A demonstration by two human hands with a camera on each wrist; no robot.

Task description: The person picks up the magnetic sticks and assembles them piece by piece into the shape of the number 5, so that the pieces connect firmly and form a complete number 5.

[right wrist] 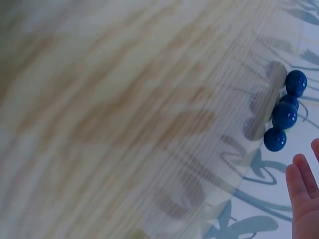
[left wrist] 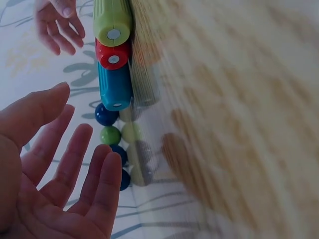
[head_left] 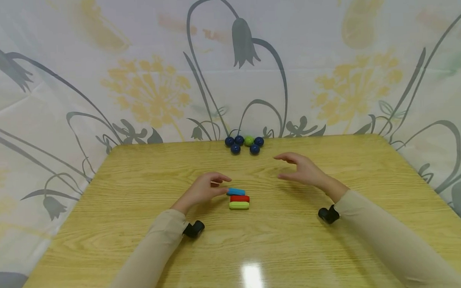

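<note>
Three short ribbed plastic rods lie side by side on the table: a blue rod (head_left: 236,191), a red rod (head_left: 239,198) and a yellow-green rod (head_left: 239,205). In the left wrist view each shows a pale round disc on its end. My left hand (head_left: 205,189) hovers just left of the blue rod, its thumb tip overlapping that rod's end in the head view, with fingers spread and relaxed. To the right and farther back, my right hand (head_left: 301,170) is raised with thumb and fingers apart and nothing between them.
At the table's (head_left: 139,164) back edge sit several dark blue balls (head_left: 235,149) and a green ball (head_left: 249,140), grouped close together. Behind them hangs a flower-patterned cloth (head_left: 310,39). Black wrist cameras (head_left: 195,229) stick out under both cuffs.
</note>
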